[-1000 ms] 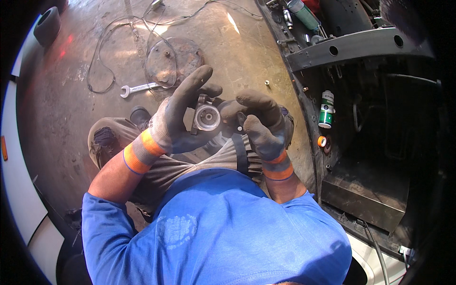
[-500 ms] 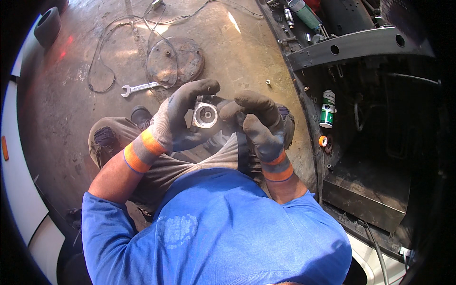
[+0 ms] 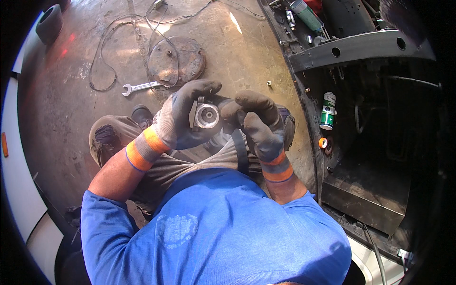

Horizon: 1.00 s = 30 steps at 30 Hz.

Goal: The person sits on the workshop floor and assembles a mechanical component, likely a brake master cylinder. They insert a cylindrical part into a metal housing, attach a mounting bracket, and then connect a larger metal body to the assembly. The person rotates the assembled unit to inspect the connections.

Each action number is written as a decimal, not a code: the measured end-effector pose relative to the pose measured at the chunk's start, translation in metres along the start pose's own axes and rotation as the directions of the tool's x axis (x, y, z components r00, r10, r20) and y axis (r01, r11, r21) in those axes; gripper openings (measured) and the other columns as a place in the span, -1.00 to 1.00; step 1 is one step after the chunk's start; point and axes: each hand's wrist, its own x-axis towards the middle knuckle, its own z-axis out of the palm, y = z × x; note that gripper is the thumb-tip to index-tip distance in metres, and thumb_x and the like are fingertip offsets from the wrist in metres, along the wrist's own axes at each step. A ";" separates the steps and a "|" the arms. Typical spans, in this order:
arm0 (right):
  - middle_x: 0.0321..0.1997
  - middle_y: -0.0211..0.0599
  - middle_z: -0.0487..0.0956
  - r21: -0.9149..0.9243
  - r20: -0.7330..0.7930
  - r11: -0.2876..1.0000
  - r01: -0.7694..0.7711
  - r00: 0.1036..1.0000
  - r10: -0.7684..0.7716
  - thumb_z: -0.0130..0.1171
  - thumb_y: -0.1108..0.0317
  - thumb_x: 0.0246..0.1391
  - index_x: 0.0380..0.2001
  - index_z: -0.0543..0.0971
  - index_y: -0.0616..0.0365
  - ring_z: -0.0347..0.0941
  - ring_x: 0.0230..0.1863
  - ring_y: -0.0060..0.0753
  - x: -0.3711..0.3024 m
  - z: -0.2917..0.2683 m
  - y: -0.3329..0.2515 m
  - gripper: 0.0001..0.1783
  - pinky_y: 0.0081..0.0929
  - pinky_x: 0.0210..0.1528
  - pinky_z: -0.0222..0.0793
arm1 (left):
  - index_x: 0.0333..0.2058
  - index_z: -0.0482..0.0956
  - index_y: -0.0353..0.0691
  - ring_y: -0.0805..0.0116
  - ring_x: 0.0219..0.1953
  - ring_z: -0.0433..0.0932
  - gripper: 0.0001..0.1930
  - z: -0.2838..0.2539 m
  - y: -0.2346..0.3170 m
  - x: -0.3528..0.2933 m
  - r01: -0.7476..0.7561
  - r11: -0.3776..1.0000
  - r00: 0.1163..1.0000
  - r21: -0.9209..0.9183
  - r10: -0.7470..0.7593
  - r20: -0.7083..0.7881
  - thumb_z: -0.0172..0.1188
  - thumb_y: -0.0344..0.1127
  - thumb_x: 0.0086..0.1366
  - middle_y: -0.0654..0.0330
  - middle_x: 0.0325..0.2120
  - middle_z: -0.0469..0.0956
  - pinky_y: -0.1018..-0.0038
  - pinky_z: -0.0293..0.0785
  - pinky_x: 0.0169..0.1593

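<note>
Both hands gloved, grey knit with orange cuffs. Left hand (image 3: 183,121) wraps a small round metal part (image 3: 205,115); its fingers (image 3: 202,88) curl over the far side and clench on the part, with the thumb beneath. Bright machined face of the part, with a dark centre bore, tilts up toward the camera. Part sits at centre of the scene, above the person's lap, clear of the floor.

Right hand (image 3: 259,126) meets it from the right. Fingers bent, tips pressed against the part's right edge; whether they grip it or only touch it, cannot tell.

Person wears a blue shirt (image 3: 213,228) and grey-brown trousers, one knee (image 3: 107,137) out to the left.

On the concrete floor (image 3: 71,95), far of the hands: an open-ended spanner (image 3: 140,87), lying just left of a round rusty disc (image 3: 176,59), with thin wire (image 3: 102,57) looped around both. To the right, a green and white spray can (image 3: 327,110) stands by a dark metal frame (image 3: 351,47), a small orange ring (image 3: 323,142) near of the can.
</note>
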 end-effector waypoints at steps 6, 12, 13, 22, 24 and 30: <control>-0.09 -0.11 0.61 0.022 -0.027 0.999 -0.046 0.999 0.047 -0.07 0.57 0.23 0.09 0.43 0.27 0.47 -0.22 -0.53 0.001 0.004 0.000 -0.64 -0.54 -0.12 0.44 | 0.19 0.23 -0.24 0.27 -0.05 0.56 -0.27 0.012 -0.011 -0.009 0.124 0.978 0.992 -0.169 -0.126 -0.004 0.40 -0.50 0.06 0.00 -0.03 0.48 0.37 0.53 -0.03; -0.08 -0.08 0.60 0.083 -0.038 0.995 -0.047 0.998 0.051 -0.06 0.55 0.25 0.07 0.44 0.29 0.52 -0.10 -0.43 0.002 0.009 -0.003 -0.67 -0.40 0.07 0.47 | 0.23 0.20 -0.23 0.32 0.04 0.50 -0.24 0.014 -0.004 -0.002 0.213 0.944 0.974 -0.251 -0.226 -0.024 0.38 -0.52 0.08 0.09 -0.01 0.48 0.39 0.48 0.06; -0.08 -0.07 0.60 0.092 -0.041 0.994 -0.053 0.998 0.057 -0.06 0.54 0.25 0.07 0.44 0.29 0.52 -0.08 -0.41 0.002 0.010 -0.005 -0.68 -0.37 0.09 0.46 | 0.24 0.20 -0.23 0.33 0.04 0.49 -0.24 0.014 -0.006 -0.001 0.250 0.924 0.965 -0.290 -0.262 -0.005 0.38 -0.51 0.08 0.11 0.00 0.48 0.40 0.47 0.07; -0.12 -0.11 0.60 0.076 -0.081 0.996 -0.042 0.996 0.048 -0.01 0.51 0.25 0.02 0.46 0.29 0.52 -0.21 -0.45 -0.006 -0.002 0.000 -0.71 -0.42 -0.15 0.53 | 0.33 0.07 -0.32 0.42 0.10 0.42 -0.26 0.033 -0.001 -0.018 0.564 0.570 0.801 -0.597 -0.553 0.230 0.21 -0.29 0.25 0.18 0.06 0.43 0.44 0.33 0.20; -0.13 -0.11 0.60 0.089 -0.092 0.995 -0.046 0.994 0.054 -0.03 0.52 0.24 0.01 0.47 0.29 0.51 -0.21 -0.45 -0.012 -0.003 0.000 -0.71 -0.43 -0.16 0.52 | 0.34 0.05 -0.32 0.41 0.13 0.39 -0.26 0.034 0.004 -0.017 0.565 0.625 0.815 -0.539 -0.526 0.243 0.20 -0.31 0.27 0.17 0.11 0.40 0.43 0.30 0.22; -0.09 -0.13 0.56 0.022 -0.017 1.000 -0.012 1.000 0.013 -0.09 0.60 0.19 0.00 0.49 0.29 0.46 -0.21 -0.50 -0.019 -0.002 -0.010 -0.67 -0.50 -0.16 0.47 | 0.35 -0.01 -0.31 0.37 0.21 0.34 -0.20 0.041 0.004 -0.014 0.534 0.600 0.839 -0.596 -0.461 0.287 0.25 -0.38 0.25 0.12 0.19 0.33 0.40 0.26 0.27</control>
